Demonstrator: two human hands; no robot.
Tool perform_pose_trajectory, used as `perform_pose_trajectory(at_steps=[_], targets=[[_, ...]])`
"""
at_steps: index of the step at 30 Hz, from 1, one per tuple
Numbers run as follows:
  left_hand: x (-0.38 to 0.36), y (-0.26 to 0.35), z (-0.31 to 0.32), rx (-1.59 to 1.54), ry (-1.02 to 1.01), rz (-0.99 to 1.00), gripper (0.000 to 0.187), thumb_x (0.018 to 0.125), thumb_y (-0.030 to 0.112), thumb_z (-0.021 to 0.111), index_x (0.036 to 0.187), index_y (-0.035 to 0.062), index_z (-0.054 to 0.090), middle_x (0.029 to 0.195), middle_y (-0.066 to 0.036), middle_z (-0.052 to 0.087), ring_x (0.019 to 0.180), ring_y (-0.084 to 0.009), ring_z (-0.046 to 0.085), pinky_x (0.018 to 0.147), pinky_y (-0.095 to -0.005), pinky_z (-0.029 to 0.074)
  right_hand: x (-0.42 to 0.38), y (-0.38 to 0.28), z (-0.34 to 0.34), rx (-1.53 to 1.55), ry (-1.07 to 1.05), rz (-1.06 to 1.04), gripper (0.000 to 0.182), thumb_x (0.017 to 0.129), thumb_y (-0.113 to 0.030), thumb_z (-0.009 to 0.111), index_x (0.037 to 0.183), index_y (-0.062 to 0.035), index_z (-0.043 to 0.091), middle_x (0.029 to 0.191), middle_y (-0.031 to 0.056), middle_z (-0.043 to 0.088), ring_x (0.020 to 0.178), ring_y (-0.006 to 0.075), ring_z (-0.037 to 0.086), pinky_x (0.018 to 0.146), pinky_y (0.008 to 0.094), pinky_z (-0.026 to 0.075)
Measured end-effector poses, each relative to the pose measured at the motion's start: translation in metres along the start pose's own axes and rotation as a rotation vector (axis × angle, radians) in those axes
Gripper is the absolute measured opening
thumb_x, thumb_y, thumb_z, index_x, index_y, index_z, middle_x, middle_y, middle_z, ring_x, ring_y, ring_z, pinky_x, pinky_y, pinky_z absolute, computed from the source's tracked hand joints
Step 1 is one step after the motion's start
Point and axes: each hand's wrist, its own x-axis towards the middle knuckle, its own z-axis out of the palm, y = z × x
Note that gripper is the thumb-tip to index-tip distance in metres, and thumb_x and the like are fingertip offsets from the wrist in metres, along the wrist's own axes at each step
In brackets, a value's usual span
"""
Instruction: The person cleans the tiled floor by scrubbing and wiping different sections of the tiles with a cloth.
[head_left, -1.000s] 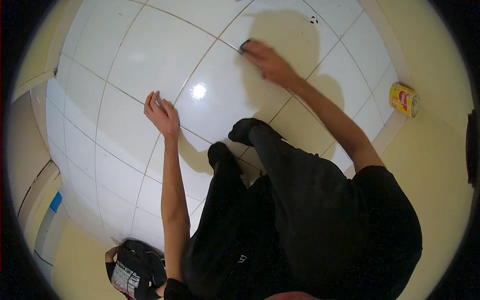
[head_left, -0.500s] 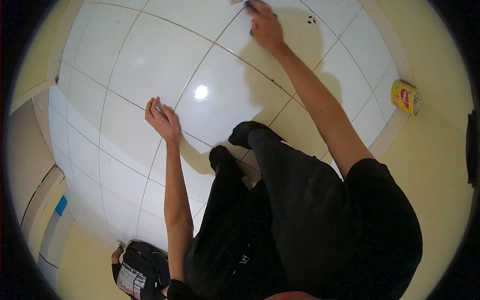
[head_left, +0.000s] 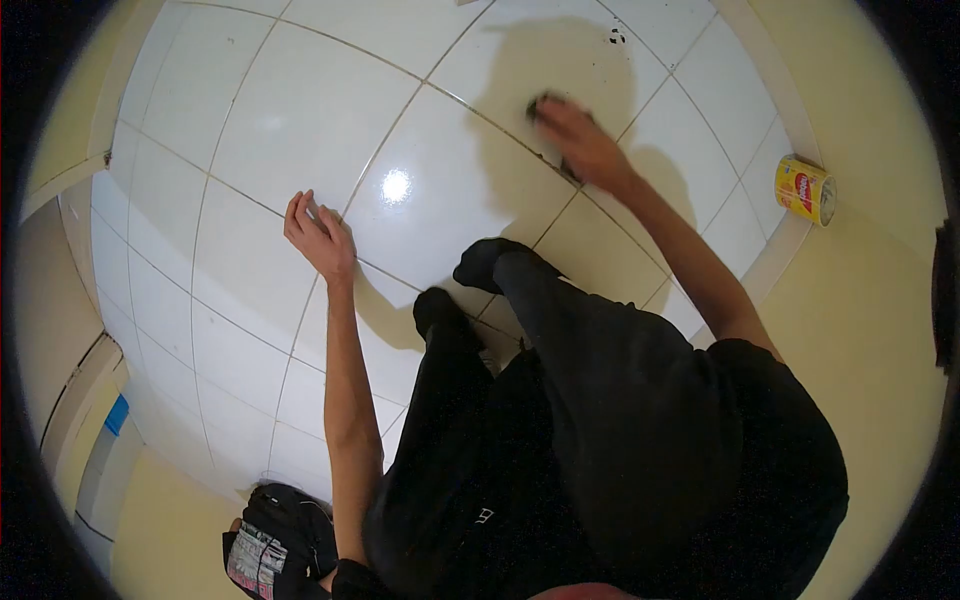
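Note:
My right hand (head_left: 585, 145) is closed over a dark object (head_left: 545, 103) that it presses near a grout line of the white tiled floor (head_left: 300, 110). The object is blurred and mostly covered by the fingers, so I cannot make out what it is. Small black bits (head_left: 617, 37) lie on the tiles beyond this hand. My left hand (head_left: 320, 237) rests on the floor left of my feet, with its fingers apart and nothing in it.
A yellow can (head_left: 805, 191) lies at the wall edge on the right. My feet in black socks (head_left: 480, 265) are on the tiles between my hands. A black backpack (head_left: 290, 535) is at the lower left, near a person's arm. A blue item (head_left: 118, 414) shows at the far left.
My right hand has come back toward my body and slightly right, with the dark object under it. My left hand stays in about the same place.

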Motion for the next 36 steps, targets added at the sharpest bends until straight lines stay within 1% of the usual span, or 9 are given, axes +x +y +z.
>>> perform_pose_trajectory(at_steps=[2,5,9,13,19,23,27,29,36], targets=[[0.001,-0.001,0.001,0.014,-0.001,0.000,0.036,0.100,0.010,0.054,0.135,0.0035,0.059,0.146,-0.016,0.051,0.134,-0.0363,0.043,0.113,-0.0492,0.035,-0.034,-0.020,0.007,0.056,-0.265,-0.138,0.075,0.076,0.001,0.074,0.147,-0.0060,0.050,0.163,0.0200,0.038,0.151,0.0373,0.037,0.126,0.0535,0.030],[0.000,-0.002,0.001,0.011,-0.016,-0.013,0.036,0.102,0.011,0.054,0.137,0.0039,0.058,0.146,-0.018,0.049,0.135,-0.0371,0.042,0.114,-0.0491,0.034,-0.050,-0.005,0.005,0.218,-0.257,-0.208,0.075,0.074,0.001,0.074,0.146,-0.0063,0.051,0.163,0.0216,0.037,0.153,0.0386,0.034,0.126,0.0550,0.029],[0.000,0.002,-0.001,-0.010,-0.032,-0.032,0.036,0.102,0.012,0.053,0.137,0.0041,0.058,0.147,-0.018,0.048,0.136,-0.0373,0.041,0.115,-0.0490,0.034,-0.020,0.032,0.002,0.179,-0.195,-0.322,0.063,0.085,-0.006,0.066,0.146,-0.0064,0.052,0.161,0.0218,0.040,0.151,0.0389,0.036,0.125,0.0536,0.032],[-0.001,-0.001,-0.001,0.006,-0.019,-0.019,0.036,0.102,0.012,0.053,0.137,0.0038,0.058,0.146,-0.018,0.049,0.136,-0.0369,0.041,0.115,-0.0491,0.034,0.015,0.075,-0.008,-0.003,-0.198,-0.136,0.049,0.096,-0.007,0.054,0.144,-0.0067,0.056,0.160,0.0201,0.041,0.150,0.0378,0.037,0.126,0.0464,0.030],[0.001,-0.001,-0.001,-0.001,0.007,0.020,0.035,0.100,0.010,0.055,0.135,0.0039,0.059,0.144,-0.016,0.052,0.134,-0.0359,0.043,0.114,-0.0492,0.035,0.045,0.125,-0.018,-0.066,0.065,0.136,0.057,0.092,0.001,0.058,0.148,-0.0107,0.053,0.160,0.0130,0.043,0.149,0.0358,0.040,0.126,0.0447,0.032],[-0.001,-0.005,-0.001,0.009,-0.002,0.010,0.035,0.100,0.010,0.055,0.135,0.0042,0.059,0.146,-0.015,0.052,0.135,-0.0353,0.043,0.114,-0.0487,0.035,0.040,0.107,-0.033,-0.290,0.017,-0.126,0.058,0.096,0.000,0.055,0.152,-0.0100,0.047,0.160,0.0153,0.043,0.149,0.0352,0.039,0.127,0.0487,0.031],[0.000,-0.002,0.000,0.014,-0.008,-0.015,0.036,0.101,0.010,0.055,0.136,0.0046,0.059,0.146,-0.015,0.051,0.135,-0.0352,0.042,0.114,-0.0486,0.035,0.001,0.053,-0.027,-0.080,-0.118,-0.269,0.060,0.097,-0.007,0.051,0.155,-0.0040,0.041,0.162,0.0181,0.040,0.153,0.0327,0.034,0.129,0.0480,0.025],[-0.001,0.000,-0.001,0.011,-0.011,-0.022,0.036,0.101,0.011,0.055,0.136,0.0046,0.059,0.146,-0.015,0.051,0.135,-0.0355,0.042,0.114,-0.0486,0.036,-0.022,0.023,-0.013,-0.237,-0.404,-0.148,0.062,0.095,-0.009,0.054,0.155,-0.0016,0.040,0.163,0.0167,0.038,0.153,0.0323,0.034,0.128,0.0469,0.026],[-0.001,0.000,0.000,0.011,-0.009,-0.020,0.036,0.101,0.012,0.054,0.136,0.0041,0.059,0.146,-0.016,0.051,0.135,-0.0363,0.042,0.114,-0.0490,0.035,-0.010,0.068,-0.019,-0.067,-0.185,-0.041,0.067,0.089,-0.001,0.059,0.154,-0.0003,0.041,0.164,0.0167,0.037,0.154,0.0349,0.030,0.130,0.0435,0.024]])
